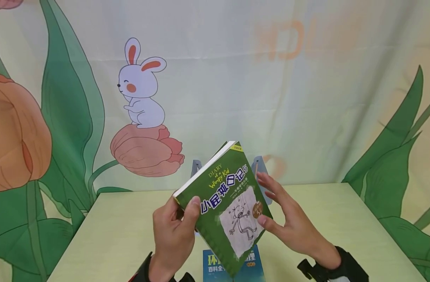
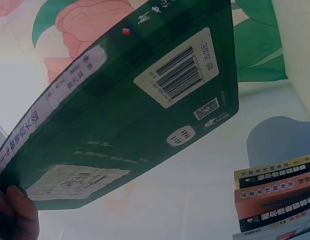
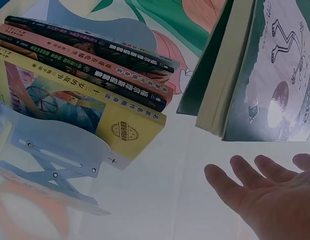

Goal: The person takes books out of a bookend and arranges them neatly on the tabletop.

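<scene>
A green paperback, Diary of a Wimpy Kid [image 1: 223, 205], is held up tilted over the table, its front cover toward the head camera. My left hand [image 1: 175, 231] grips it by the left corner, thumb on the cover and the other fingers behind. The left wrist view shows its back cover [image 2: 120, 120] with a barcode. My right hand [image 1: 294, 223] is beside the right edge with fingers spread, the thumb tip overlapping the cover in the head view. From the right wrist, the straight fingers [image 3: 250, 172] appear below the book, holding nothing.
Beneath the green paperback, a blue book [image 1: 212, 270] lies on the pale table [image 1: 105, 235], partly covered from sight. Farther back stands a blue-grey folding bookend [image 3: 60, 145] with several upright books [image 3: 130, 107]. A printed curtain [image 1: 218, 98] hangs behind the table.
</scene>
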### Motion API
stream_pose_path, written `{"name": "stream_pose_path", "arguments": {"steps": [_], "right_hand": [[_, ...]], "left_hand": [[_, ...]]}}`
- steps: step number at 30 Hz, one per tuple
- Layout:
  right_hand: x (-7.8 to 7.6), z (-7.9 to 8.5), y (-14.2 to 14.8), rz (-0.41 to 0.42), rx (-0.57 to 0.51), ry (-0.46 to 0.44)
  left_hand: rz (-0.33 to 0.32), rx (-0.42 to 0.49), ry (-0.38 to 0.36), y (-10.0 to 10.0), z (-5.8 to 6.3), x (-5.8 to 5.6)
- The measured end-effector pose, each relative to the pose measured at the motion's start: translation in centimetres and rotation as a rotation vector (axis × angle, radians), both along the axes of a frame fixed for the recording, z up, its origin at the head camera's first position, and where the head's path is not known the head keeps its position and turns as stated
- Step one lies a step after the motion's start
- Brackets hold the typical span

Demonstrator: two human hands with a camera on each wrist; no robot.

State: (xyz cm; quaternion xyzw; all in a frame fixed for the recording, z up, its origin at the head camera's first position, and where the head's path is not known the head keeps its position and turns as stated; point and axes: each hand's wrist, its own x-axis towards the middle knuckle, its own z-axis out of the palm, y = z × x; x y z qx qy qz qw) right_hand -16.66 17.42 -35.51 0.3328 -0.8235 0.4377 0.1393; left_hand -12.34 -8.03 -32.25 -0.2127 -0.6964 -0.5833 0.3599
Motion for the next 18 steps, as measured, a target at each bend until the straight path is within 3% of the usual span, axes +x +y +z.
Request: {"name": "stream_pose_path", "arguments": {"steps": [8,18], "right_hand": [[-0.35,-0.30,-0.17,0.049,-0.025,-0.037],[-0.59,-0.54,-0.43,0.183,-0.122,-0.190]], "left_hand": [[-0.020,0.006,-0.042,0.31,-0.32,0.28],[-0.061,0.045,-0.122,0.57,-0.50,0.55]]}}
